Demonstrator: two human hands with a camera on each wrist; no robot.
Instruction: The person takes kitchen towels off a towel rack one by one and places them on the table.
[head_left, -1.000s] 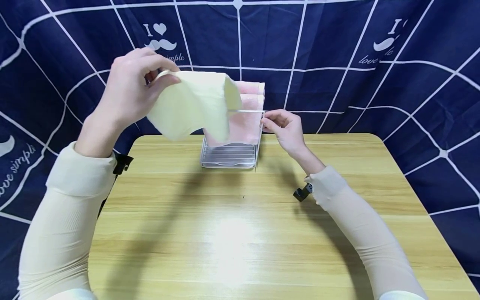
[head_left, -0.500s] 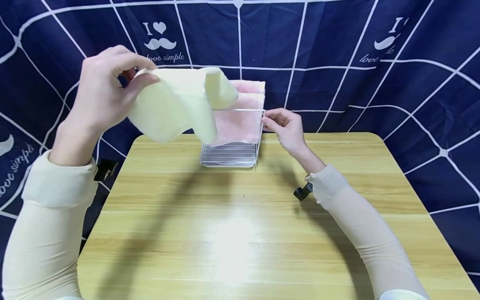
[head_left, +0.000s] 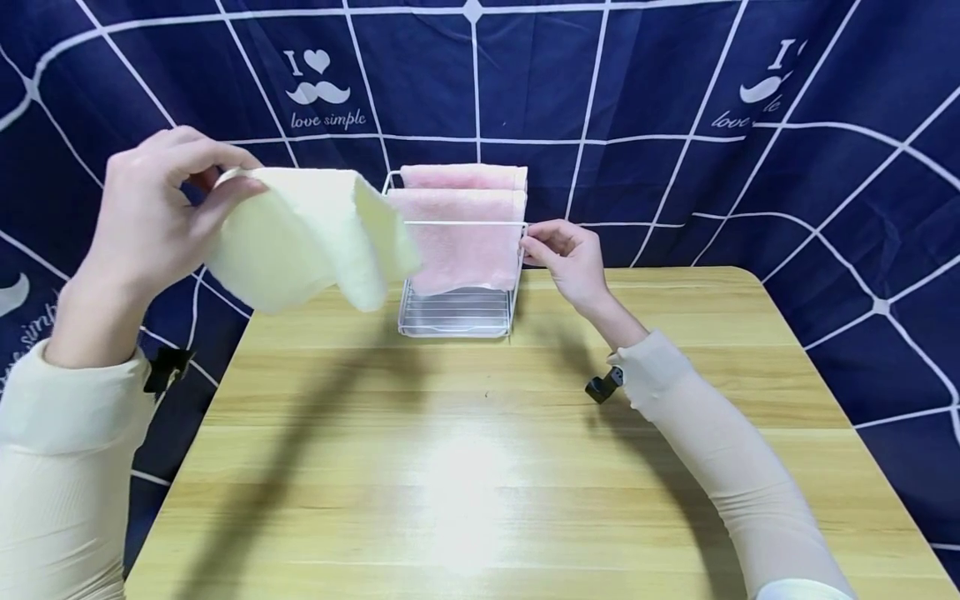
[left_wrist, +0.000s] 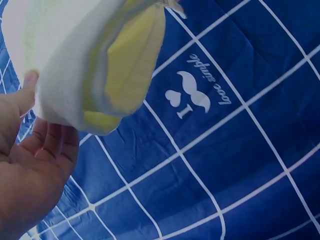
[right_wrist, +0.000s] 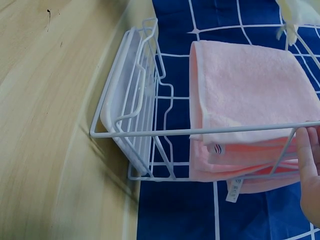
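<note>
My left hand [head_left: 153,212] pinches a pale yellow towel [head_left: 300,233] by one edge, thumb on the near side. The towel hangs in the air left of a white wire rack [head_left: 457,331], apart from it in the head view. Two pink towels [head_left: 465,246] drape over the rack's upper bars, one behind the other. At the rack's top right corner, my right hand [head_left: 573,260] pinches the frame between thumb and fingers. In the right wrist view, small labels [right_wrist: 234,190] show on the pink towels, and the right hand is partly cut off.
The rack has a white tray [right_wrist: 117,100] at its base and stands near the back edge of a wooden table [head_left: 480,433]. A dark blue cloth [head_left: 540,83] with white lines hangs behind and at both sides. Black camera mounts [head_left: 603,385] sit on the wrists.
My left hand has carried the yellow towel leftward, away from the rack, and slightly lower at the end. More of the pink towels shows. My right hand stays at the rack's corner.
</note>
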